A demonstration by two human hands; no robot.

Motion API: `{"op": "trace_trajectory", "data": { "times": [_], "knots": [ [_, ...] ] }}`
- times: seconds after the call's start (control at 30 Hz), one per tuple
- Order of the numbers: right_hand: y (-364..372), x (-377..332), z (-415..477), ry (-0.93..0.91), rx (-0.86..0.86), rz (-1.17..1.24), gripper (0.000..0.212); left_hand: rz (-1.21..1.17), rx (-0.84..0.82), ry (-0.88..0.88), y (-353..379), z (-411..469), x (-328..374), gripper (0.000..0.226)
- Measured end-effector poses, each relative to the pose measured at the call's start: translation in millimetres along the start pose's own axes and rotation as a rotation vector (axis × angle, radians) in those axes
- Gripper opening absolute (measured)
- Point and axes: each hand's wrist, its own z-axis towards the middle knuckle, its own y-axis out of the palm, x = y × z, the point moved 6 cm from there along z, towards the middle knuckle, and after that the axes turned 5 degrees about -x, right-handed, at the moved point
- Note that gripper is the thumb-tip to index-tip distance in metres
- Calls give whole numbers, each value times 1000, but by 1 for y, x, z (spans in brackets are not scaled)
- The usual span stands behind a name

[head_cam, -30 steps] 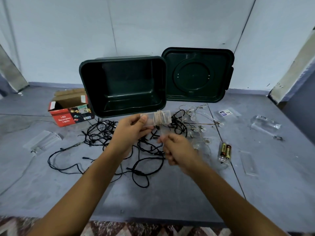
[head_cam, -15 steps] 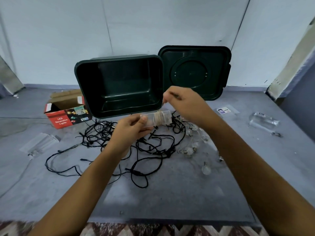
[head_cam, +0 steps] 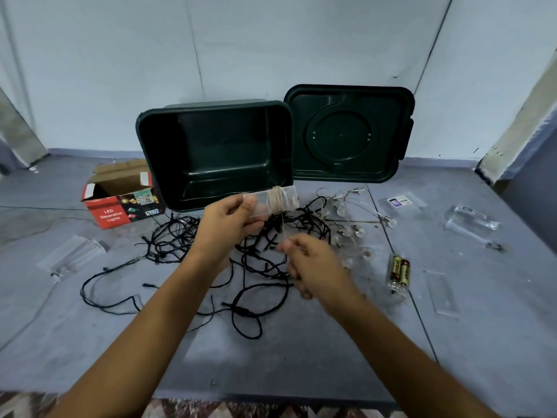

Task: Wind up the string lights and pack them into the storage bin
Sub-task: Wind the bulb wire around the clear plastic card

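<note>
Nearest edge of view: strip of patterned rug, then grey floor.
Right hand: low over the black heap, thumb and forefinger pinching a thin pale wire; other fingers loosely curled.
Left hand: raised just ahead, fingers and thumb closed round one end of a clear battery case, held roughly level.
Coil: pale wire wound round the middle of that case, one straight run dropping to the right hand's pinch.
Black string lights: loose tangle on the floor beneath both hands, loops trailing left; not wound yet.
Clear bulb string: scattered just right of the tangle, seemingly the tail of the wire being wound.
Right of floor: two batteries in a clear holder, flat clear cover beside them, plastic wrapper farther out.
Left of floor: another clear case, open red box marked LED Decorative Lights.
Storage bin: dark green, mouth turned toward the viewer, nothing visible inside; lid propped at the wall just right of it.
Step in hand: mid-wind on the fine-wire set, by the look of it.
Next move: probably carry the pinch up and over the case for another turn, with steady tension and bulbs kept clear of the black tangle.
</note>
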Motion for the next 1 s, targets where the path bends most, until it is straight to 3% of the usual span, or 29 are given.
{"op": "trace_trajectory", "data": {
  "times": [0.13, 0.27, 0.37, 0.47, 0.63, 0.7, 0.77, 0.9, 1.0],
  "knots": [
    [13, -27, -38, -230, 28, -646, 26, 27, 27, 4, -2, 4, -2, 18],
    [-3, -68, -38, -392, 86, -854, 27, 77, -40, -17, 2, 2, -7, 17],
    [-30, -100, -12, -437, 157, -812, 24, 88, -101, -32, 6, -1, -9, 17],
    [-57, -106, 30, -330, 109, -695, 20, 98, -142, -36, 10, -4, -8, 18],
    [-53, -43, 71, 79, -232, 64, 23, 34, -116, -8, 6, -6, 3, 18],
    [-36, -20, 69, 161, -288, 364, 22, 44, -66, -2, 0, -3, 4, 18],
    [-21, -5, 60, 170, -257, 495, 23, 44, -41, -7, -3, -2, 3, 17],
    [-3, 1, 30, 68, -125, 272, 26, -4, 7, -13, -7, 0, 2, 17],
    [5, -8, 5, -66, -23, -322, 25, 4, 38, -15, -10, 4, 1, 18]
  ]
}}
